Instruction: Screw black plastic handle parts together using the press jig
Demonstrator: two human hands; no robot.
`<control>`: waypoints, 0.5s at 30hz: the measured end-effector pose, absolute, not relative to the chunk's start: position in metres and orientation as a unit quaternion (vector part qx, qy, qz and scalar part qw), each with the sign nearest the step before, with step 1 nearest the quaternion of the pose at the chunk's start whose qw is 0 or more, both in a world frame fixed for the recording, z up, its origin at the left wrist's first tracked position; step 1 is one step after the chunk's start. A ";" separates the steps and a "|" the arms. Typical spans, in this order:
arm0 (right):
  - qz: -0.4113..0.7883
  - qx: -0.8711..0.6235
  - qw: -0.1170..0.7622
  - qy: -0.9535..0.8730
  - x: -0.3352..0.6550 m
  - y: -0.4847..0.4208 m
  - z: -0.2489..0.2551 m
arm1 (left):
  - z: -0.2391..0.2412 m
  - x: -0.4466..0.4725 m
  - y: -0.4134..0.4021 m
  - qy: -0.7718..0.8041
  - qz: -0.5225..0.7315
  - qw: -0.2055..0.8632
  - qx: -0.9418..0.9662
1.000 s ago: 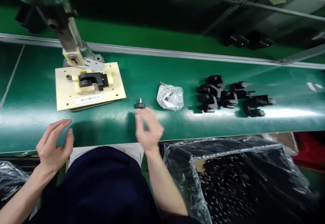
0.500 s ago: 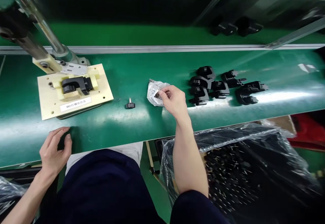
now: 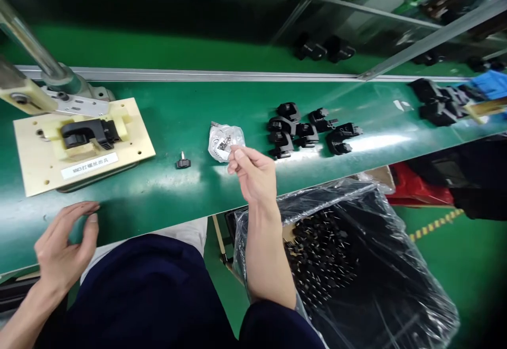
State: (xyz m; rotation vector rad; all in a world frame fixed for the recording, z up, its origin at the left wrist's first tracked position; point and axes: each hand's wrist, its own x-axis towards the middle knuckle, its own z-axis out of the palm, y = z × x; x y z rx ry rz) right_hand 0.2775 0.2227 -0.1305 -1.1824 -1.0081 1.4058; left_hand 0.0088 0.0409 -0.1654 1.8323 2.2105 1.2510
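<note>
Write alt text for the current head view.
A right hand, thumb and fingers pinched, is at a printed plastic bag of small parts on a green workbench. The half-curled left hand is near a cream fixture holding a black hooked part; a black thumbscrew stands between fixture and bag.

A: Plastic bag (image 3: pixel 216 147)?
B: Translucent, printed, crumpled; small pieces (image 3: pixel 225 142) are seen inside. Laid on the green bench (image 3: pixel 166 196).
A: Knob (image 3: pixel 182 163)?
B: 1, black. It is stood head-down, metal pin pointed up, left of the bag.
A: Curved black part (image 3: pixel 95 131)?
B: Seated in the cream fixture (image 3: pixel 132 140), farther left.
</note>
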 end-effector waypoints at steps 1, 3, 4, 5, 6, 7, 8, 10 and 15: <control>0.611 -0.475 0.479 -0.413 0.267 0.213 -0.128 | -0.161 0.015 0.045 0.686 0.411 0.004 0.601; 0.674 -0.445 0.436 -0.397 0.244 0.193 -0.127 | -0.153 0.026 0.054 0.647 0.435 0.018 0.626; 0.704 -0.430 0.416 -0.384 0.232 0.184 -0.128 | -0.148 0.032 0.058 0.627 0.448 0.029 0.637; 0.728 -0.417 0.399 -0.371 0.219 0.176 -0.129 | -0.144 0.037 0.062 0.603 0.463 0.035 0.648; 0.747 -0.408 0.385 -0.357 0.207 0.169 -0.131 | -0.139 0.040 0.065 0.580 0.475 0.037 0.660; 0.760 -0.405 0.375 -0.344 0.195 0.163 -0.133 | -0.135 0.043 0.068 0.562 0.482 0.035 0.671; 0.769 -0.405 0.367 -0.332 0.185 0.157 -0.135 | -0.132 0.044 0.070 0.551 0.481 0.030 0.681; 0.780 -0.411 0.356 -0.311 0.166 0.148 -0.139 | -0.129 0.042 0.073 0.549 0.465 0.008 0.695; 0.774 -0.436 0.348 -0.300 0.138 0.138 -0.140 | -0.136 0.022 0.072 0.559 0.398 -0.069 0.725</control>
